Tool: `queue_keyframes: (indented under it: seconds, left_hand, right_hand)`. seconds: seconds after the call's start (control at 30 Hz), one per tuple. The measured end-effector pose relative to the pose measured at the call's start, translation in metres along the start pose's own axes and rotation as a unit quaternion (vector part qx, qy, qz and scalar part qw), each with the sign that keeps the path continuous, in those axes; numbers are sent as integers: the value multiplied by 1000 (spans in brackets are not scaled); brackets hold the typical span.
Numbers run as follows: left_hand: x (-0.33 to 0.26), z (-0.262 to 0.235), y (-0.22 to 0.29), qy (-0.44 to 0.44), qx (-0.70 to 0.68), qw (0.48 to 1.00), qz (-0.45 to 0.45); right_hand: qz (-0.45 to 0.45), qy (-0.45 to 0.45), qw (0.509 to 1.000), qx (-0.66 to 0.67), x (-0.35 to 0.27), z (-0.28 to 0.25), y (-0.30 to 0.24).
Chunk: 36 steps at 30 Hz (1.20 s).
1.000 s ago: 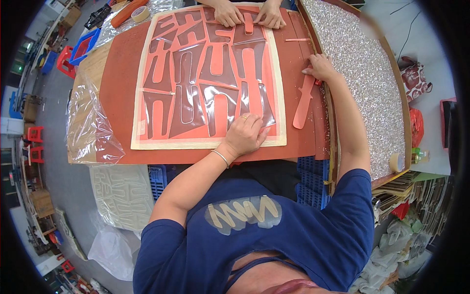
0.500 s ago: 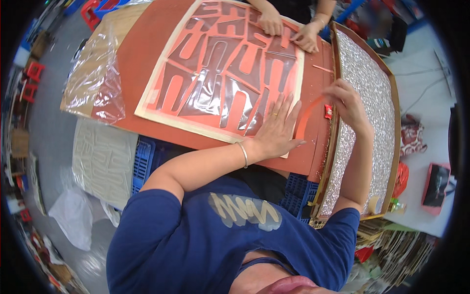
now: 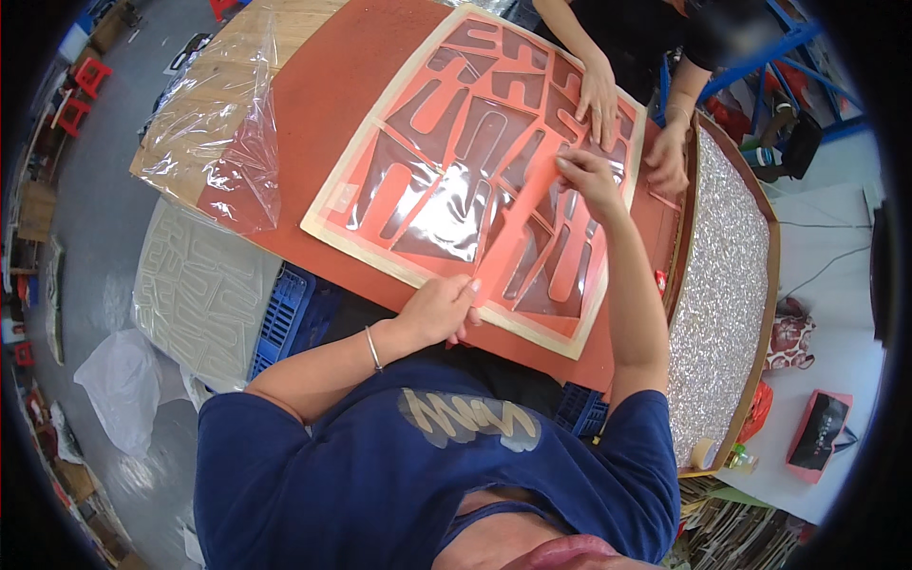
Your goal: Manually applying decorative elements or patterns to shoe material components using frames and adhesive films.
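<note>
A cream-bordered sheet (image 3: 418, 271) with orange-red cut-out shapes under glossy film lies on a large orange-red board (image 3: 332, 104). My left hand (image 3: 439, 309) sits at the sheet's near edge, fingers curled over the border. My right hand (image 3: 584, 176) reaches onto the right half of the sheet, fingertips down on a cut shape. Across the board, another person's hands rest on the sheet's far corner (image 3: 598, 95) and just past its right edge (image 3: 670, 157).
Crumpled clear plastic film (image 3: 223, 142) lies on the board's left end. A glittery silver panel in a brown frame (image 3: 727, 285) runs along the right. Blue crates (image 3: 285, 318) stand below the board, and a pale embossed sheet (image 3: 195, 285) lies on the floor.
My right hand left the sheet's right edge and moved onto the sheet. My left hand slid back from the sheet's surface to its near edge. The view has swung round.
</note>
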<state>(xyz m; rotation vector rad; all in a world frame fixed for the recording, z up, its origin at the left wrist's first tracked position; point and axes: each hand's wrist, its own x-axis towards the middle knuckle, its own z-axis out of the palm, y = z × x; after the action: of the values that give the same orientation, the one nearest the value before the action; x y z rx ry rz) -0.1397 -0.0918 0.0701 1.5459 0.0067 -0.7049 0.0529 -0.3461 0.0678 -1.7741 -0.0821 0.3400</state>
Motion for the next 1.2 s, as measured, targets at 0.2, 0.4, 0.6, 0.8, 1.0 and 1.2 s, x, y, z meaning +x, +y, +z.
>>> queue_keyframes:
  seconds: [0.2, 0.4, 0.6, 0.8, 1.0, 1.2]
  left_hand:
    - [27, -54, 19, 118, 168, 979, -6]
    - [49, -65, 4, 143, 233, 962, -12]
    - [49, -61, -5, 181, 184, 966, 22]
    - [45, -60, -4, 205, 148, 967, 41]
    - [29, -64, 10, 153, 54, 986, 35]
    - [46, -64, -2, 183, 232, 951, 91]
  right_hand:
    - [-11, 6, 996, -92, 88, 57, -10]
    - [-1, 41, 983, -182, 125, 65, 4]
    - [42, 7, 992, -121, 123, 52, 0]
    - [-87, -64, 981, 161, 88, 18, -22]
    - [-54, -47, 996, 59, 86, 31, -35]
    - [-6, 30, 991, -128, 108, 60, -10]
